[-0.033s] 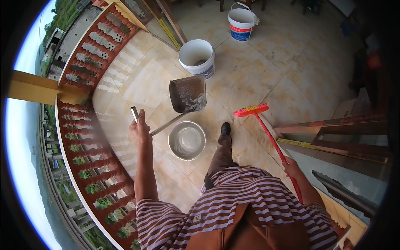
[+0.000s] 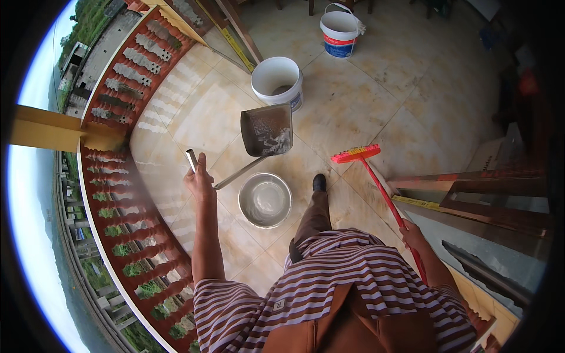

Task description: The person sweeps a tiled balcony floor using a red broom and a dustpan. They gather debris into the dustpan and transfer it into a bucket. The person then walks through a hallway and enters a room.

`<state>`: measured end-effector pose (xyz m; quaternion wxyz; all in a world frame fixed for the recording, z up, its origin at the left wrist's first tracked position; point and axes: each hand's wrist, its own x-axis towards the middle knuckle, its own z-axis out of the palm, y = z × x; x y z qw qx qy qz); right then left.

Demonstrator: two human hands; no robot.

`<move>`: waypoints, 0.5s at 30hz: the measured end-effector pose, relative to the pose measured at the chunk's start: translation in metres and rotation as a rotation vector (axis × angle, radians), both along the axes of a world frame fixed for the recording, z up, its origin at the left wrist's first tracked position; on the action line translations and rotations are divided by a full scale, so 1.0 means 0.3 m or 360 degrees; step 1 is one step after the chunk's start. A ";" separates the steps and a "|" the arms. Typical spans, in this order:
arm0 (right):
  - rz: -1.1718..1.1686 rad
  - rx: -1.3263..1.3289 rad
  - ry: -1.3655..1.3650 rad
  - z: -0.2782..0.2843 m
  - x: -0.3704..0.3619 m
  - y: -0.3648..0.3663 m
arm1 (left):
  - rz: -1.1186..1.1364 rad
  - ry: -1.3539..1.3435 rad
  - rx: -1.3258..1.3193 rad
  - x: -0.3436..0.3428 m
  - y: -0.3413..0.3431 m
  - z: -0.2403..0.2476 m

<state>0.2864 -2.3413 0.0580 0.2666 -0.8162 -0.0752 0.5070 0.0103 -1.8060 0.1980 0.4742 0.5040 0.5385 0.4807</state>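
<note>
Gripping the metal handle of a long-handled dustpan, my left hand is clenched around the tube, whose open end sticks up just past my fingers. The dustpan's scoop hangs out in front of me above the tiled floor, its dark inside streaked with pale grey dust and smears.

My right hand is closed around the red shaft of a broom, held low at my right side. The red broom head points away from me and sits near the floor, just beside a long metal-and-wood frame lying along the right.

Below the dustpan, near my black shoe, a round steel bowl stands on the tiles; it looks wet or filmed with a thin whitish residue, though I cannot tell which. Beyond the scoop stands a white bucket with a little dark matter at the bottom. Farther off is a second white bucket with a blue and red band; its contents are hidden from me. A red balustrade curves along my left.
</note>
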 end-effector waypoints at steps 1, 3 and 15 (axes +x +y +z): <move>-0.0052 -0.0010 0.0000 -0.010 0.029 0.037 | -0.0025 0.0017 -0.0022 0.052 0.048 -0.001; -0.0122 -0.0037 0.0006 -0.021 0.066 0.110 | -0.0042 0.0084 -0.0060 0.160 0.138 0.020; -0.0233 0.0096 0.0087 0.026 0.649 0.503 | -0.0374 0.0522 -0.0133 0.983 0.797 0.221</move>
